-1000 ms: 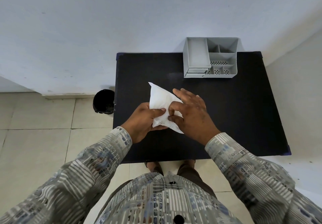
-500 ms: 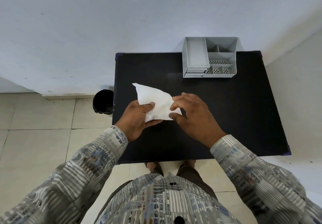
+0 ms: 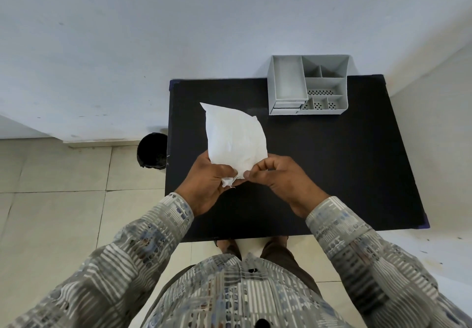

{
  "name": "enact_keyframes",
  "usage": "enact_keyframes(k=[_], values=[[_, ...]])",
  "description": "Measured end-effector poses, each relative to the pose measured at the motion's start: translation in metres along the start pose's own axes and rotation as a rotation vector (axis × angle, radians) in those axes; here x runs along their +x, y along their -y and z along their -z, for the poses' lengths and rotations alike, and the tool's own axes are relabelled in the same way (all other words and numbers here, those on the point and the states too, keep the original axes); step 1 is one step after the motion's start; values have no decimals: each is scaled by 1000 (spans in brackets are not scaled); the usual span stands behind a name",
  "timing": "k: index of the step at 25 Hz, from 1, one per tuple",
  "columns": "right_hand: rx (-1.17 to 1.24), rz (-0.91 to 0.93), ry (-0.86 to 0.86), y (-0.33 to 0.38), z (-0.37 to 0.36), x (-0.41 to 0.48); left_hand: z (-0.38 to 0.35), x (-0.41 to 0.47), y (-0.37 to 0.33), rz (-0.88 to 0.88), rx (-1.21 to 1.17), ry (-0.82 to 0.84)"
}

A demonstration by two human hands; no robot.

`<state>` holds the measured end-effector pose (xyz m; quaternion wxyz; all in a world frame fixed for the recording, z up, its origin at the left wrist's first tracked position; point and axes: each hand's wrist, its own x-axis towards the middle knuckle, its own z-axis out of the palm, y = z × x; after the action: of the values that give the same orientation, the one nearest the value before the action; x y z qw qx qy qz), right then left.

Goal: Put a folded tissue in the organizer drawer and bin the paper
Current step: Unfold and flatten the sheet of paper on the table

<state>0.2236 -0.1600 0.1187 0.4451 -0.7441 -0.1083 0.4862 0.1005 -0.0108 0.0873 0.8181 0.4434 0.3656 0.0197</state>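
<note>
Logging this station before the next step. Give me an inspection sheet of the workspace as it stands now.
Surface: black table, bare apart from the organizer.
Job's things: white tissue packet held above the table; grey organizer at the far edge, drawer closed, compartments look empty; black bin on the floor left of the table.
Clutter: nothing seen.
Grippers: left hand grips the packet's lower end; right hand pinches the same end.
Cables: nothing seen.
Surroundings: pale wall, tiled floor.
</note>
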Motion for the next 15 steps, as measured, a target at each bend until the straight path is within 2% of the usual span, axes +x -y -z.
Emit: enact_keyframes(k=[4, 7, 11, 15], values=[[414, -178, 65, -10, -11, -5, -1, 1, 4, -47, 38, -19], [524, -228, 59, -16, -20, -5, -1, 0, 7, -18, -9, -32], [437, -113, 124, -20, -20, -9, -1, 3, 11, 112, -188, -93], [201, 35, 100, -24, -13, -10, -15, 4, 17, 168, -173, -217]])
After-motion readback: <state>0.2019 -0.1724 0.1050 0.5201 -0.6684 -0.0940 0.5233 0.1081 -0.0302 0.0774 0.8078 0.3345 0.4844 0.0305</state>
